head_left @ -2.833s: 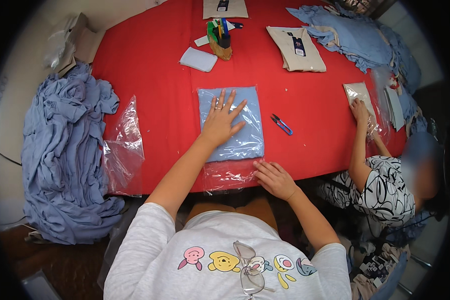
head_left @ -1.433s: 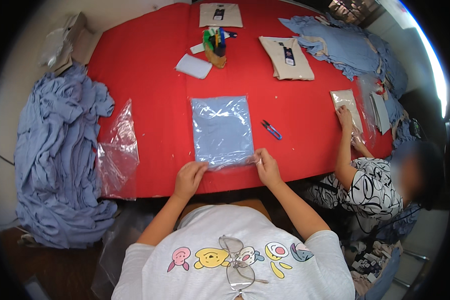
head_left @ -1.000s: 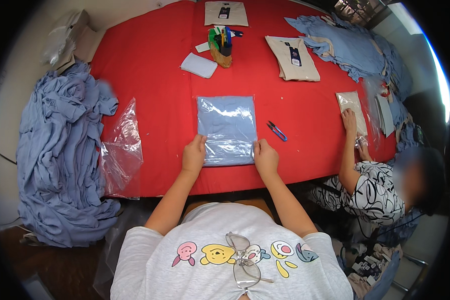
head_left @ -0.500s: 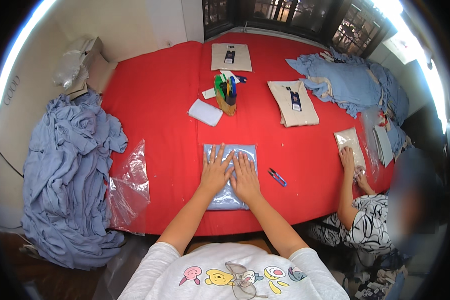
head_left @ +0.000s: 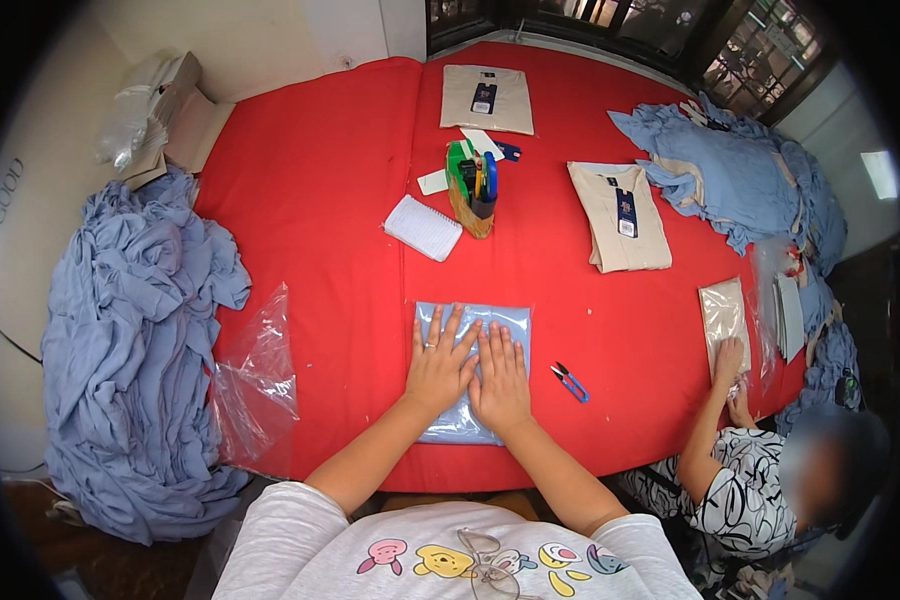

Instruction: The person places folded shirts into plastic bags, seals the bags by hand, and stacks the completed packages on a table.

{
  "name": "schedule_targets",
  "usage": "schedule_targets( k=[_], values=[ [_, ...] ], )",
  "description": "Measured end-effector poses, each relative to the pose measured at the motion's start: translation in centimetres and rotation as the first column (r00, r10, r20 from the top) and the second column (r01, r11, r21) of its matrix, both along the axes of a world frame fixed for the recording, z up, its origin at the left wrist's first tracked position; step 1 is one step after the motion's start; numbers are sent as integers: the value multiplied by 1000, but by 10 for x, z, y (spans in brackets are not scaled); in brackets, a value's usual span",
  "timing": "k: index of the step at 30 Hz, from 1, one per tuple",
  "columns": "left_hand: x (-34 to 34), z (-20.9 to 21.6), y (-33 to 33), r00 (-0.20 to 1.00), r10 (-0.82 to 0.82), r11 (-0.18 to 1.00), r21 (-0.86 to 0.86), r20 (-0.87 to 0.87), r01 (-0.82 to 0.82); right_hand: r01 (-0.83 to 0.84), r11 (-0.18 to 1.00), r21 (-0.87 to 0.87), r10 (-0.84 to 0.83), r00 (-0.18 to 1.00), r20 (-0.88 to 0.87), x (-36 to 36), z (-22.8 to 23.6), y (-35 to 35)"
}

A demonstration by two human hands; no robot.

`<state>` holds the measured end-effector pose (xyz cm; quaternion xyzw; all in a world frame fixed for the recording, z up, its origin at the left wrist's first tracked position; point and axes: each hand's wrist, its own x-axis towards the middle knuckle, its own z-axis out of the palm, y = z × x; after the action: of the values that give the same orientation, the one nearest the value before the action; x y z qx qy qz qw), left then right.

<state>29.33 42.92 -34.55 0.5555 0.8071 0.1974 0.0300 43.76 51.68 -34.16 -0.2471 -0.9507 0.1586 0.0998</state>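
In front of me on the red-covered table lies a folded blue garment in a clear plastic bag (head_left: 460, 425). My left hand (head_left: 440, 370) rests flat on its left half, fingers spread, a ring on one finger. Flat on the right half is my right hand (head_left: 500, 385), its fingers stretched out and pointing away from me. The two hands nearly meet at the thumbs and grip nothing. Thread snips (head_left: 571, 383) with blue handles lie to the right of the bag. A loose clear plastic bag (head_left: 258, 390) lies to its left.
A heap of blue garments (head_left: 145, 350) hangs over the table's left edge. Beyond my hands are a spiral notepad (head_left: 423, 228), a pen holder (head_left: 472, 195) and folded beige garments (head_left: 625, 225). At right, a co-worker's hands press a bagged beige garment (head_left: 723, 310). More blue garments (head_left: 715, 165) lie behind.
The view has shifted slightly, so the table things sit a little differently in the picture. Both my hands stay flat on the bagged garment, the right hand's fingers slightly closer together.
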Motion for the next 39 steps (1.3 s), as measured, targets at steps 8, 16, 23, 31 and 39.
schedule_targets(
  k=[8,16,23,31,39],
  values=[
    [-2,0,2,1000,3,1000,14,-25,-2,-27,1000,9,28,996,-86,-3,3,7],
    [12,-12,-44,526,237,786,157,817,-598,278,629,-726,-658,687,-307,20,-2,45],
    [-6,-33,-76,245,262,817,-80,933,-571,316,262,-912,-518,843,143,10,24,66],
    [0,-36,-82,318,226,768,32,921,-639,226,453,-862,-582,808,-94,29,-9,36],
    [24,91,-75,242,-269,821,353,932,-449,125,202,-971,-467,884,17,49,71,55]
  ],
)
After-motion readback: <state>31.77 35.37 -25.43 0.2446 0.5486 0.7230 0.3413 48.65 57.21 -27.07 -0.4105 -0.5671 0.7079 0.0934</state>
